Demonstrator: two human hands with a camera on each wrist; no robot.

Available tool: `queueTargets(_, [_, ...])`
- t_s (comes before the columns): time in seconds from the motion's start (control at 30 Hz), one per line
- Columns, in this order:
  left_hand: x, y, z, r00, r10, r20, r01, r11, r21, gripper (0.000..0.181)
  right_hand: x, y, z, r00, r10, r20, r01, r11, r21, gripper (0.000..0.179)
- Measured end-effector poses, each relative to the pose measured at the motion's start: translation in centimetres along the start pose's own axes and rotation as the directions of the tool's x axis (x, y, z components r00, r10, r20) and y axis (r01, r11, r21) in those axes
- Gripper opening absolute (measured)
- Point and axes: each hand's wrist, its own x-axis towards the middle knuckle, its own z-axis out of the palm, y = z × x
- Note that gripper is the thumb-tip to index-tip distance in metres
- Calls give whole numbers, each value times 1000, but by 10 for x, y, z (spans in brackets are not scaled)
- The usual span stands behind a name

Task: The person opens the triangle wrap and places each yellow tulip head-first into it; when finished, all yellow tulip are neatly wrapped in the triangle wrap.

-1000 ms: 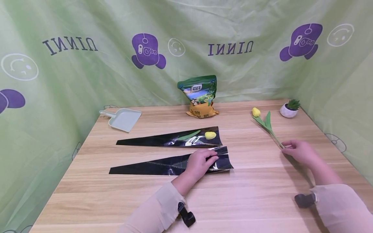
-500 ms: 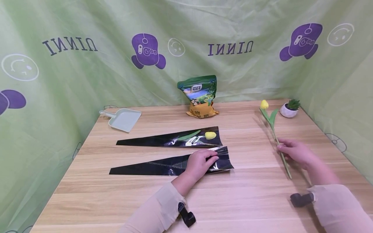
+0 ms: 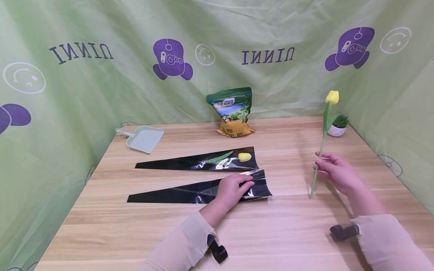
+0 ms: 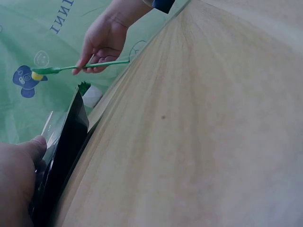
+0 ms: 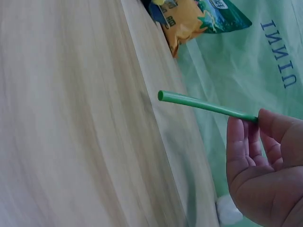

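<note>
Left hand (image 3: pixel 234 190) is gripping the nearer tapered, black-and-clear plastic sleeve (image 3: pixel 190 194) on the wood-grain desk (image 3: pixel 288 237), seemingly steadying it; right hand (image 3: pixel 339 174) is pinching one yellow artificial tulip (image 3: pixel 326 118) by its green stem (image 3: pixel 322 145), above the desk, apparently sparing the bloom (image 3: pixel 333 97).

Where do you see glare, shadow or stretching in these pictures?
Head view: bright, white glare on the far wrapper and near wrapper; left wrist view: dimmer, grain on the table stretched into a fan; right wrist view: dim, soft shadow on the table.

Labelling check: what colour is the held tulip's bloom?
The bloom is yellow, clearest in the head view.
</note>
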Motion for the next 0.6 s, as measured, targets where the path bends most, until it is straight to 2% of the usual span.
queueTargets(0.2, [0,0,0,1000,-1,-8,1,1000,-1,21,3,5,25,998,-39,-51,44,994,98,25])
queueTargets(0.43, [0,1,-1,1000,-4,-10,4,1000,1,22,7,17,60,981,-22,-192,27,999,28,24])
queueTargets(0.6, [0,1,-1,1000,-6,-9,6,1000,0,22,7,22,77,959,-16,-284,32,998,52,21])
